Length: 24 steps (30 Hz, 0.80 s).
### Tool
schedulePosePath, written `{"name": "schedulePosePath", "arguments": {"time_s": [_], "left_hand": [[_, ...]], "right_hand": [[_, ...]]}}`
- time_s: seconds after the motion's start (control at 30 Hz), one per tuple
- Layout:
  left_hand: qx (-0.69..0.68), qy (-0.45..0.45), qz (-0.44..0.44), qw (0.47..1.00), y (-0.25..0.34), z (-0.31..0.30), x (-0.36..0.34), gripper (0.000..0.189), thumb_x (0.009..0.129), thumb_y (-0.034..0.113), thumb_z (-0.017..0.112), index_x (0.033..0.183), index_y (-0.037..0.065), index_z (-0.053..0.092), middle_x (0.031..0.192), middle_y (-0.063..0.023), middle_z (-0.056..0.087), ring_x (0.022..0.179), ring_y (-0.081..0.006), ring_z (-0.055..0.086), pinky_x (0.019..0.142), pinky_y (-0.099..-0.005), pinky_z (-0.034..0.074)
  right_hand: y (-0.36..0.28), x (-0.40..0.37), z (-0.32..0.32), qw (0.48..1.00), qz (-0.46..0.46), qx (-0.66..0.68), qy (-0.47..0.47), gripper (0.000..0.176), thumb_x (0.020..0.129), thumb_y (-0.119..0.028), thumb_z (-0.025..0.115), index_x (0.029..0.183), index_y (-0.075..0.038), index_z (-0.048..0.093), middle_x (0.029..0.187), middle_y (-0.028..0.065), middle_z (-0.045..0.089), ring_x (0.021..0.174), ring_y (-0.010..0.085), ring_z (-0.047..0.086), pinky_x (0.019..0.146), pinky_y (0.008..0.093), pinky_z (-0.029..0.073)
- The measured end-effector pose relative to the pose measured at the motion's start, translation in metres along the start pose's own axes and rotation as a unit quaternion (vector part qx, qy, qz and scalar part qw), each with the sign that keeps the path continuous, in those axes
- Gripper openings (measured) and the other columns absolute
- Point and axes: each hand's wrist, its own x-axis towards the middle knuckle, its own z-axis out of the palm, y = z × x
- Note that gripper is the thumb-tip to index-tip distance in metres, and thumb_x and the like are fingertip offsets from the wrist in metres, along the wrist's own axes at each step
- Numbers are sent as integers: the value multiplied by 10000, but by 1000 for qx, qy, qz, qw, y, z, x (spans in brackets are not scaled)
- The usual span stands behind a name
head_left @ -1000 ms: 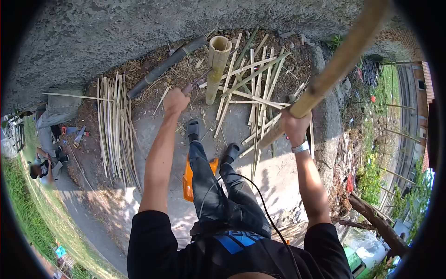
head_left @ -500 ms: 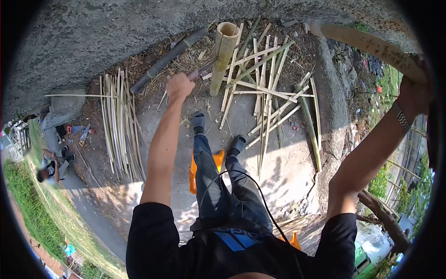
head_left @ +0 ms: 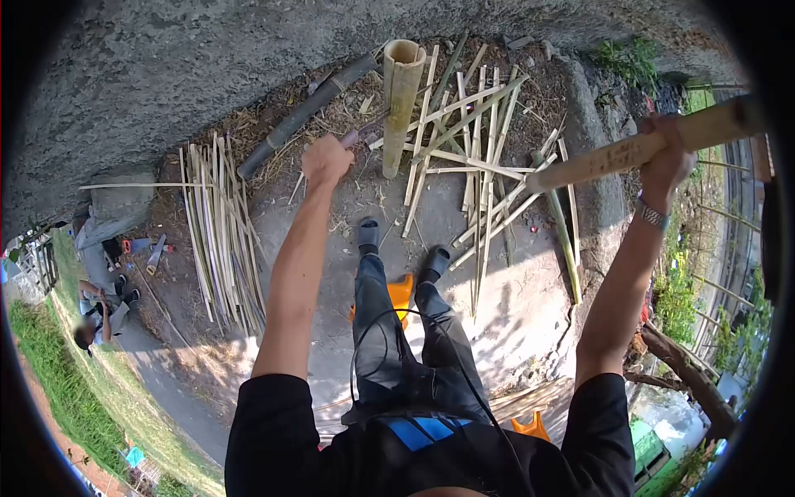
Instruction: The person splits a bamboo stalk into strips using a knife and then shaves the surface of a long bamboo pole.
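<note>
My left hand (head_left: pixel 327 159) is closed around the handle of a knife (head_left: pixel 351 139). Its thin blade reaches to the side of an upright bamboo tube (head_left: pixel 404 108), which has an open, jagged top rim. In my right hand (head_left: pixel 669 157) is a thick bamboo club (head_left: pixel 596 161), gripped along its length and held out level. The club's tip points left toward the tube, well apart from it, and overlaps the split strips on the ground in this view.
Split bamboo strips (head_left: pixel 472 157) lie scattered right of the tube; more strips (head_left: pixel 217 232) form a bundle at left. A dark bamboo pole (head_left: pixel 306 112) rests near the rough wall. An orange stool (head_left: pixel 401 294) stands by my legs. A person (head_left: pixel 101 311) sits far left near a saw (head_left: pixel 156 255).
My right hand has swung the bamboo club down and to the left from its raised position. My left hand stays on the knife, and the tube stands nearly where it was.
</note>
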Motion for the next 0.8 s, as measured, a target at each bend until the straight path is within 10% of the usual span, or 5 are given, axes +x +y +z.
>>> {"name": "schedulePosePath", "arguments": {"time_s": [0.17,0.2,0.33,0.63,0.8], "left_hand": [[4,14,-5,1000,-2,9,11,387,799,351,775,1063,69,778,1077,-190,761,1021,-366,738,883,-456,589],[6,14,-3,1000,-3,9,13,387,799,351,775,1063,69,778,1077,-190,761,1021,-366,738,883,-456,589],[30,17,17,999,3,-4,-2,417,789,371,785,1065,60,774,1075,-194,761,1025,-364,737,892,-455,587],[-7,-43,148,988,-18,-5,12,435,768,362,782,1095,77,761,1088,-195,756,1035,-346,736,880,-447,590],[-20,-23,41,999,-6,15,2,407,818,336,778,1129,76,743,1110,-180,752,1054,-359,724,913,-455,578]], "right_hand": [[66,-2,-8,927,-268,-258,-52,133,892,78,619,1020,45,604,991,164,695,910,278,693,809,394,610],[86,-96,74,997,-71,-14,-4,84,789,-63,684,839,-18,635,735,117,687,658,271,694,632,380,581],[308,-359,12,786,354,-451,-231,369,699,-185,735,959,77,743,798,226,738,793,339,752,731,404,583],[28,-109,-5,948,13,-319,-1,292,853,-156,756,1023,51,643,930,136,720,724,148,647,672,327,532],[-60,-72,20,984,-48,-21,-168,183,873,4,714,1041,26,644,987,156,734,798,156,686,784,308,571]]}}
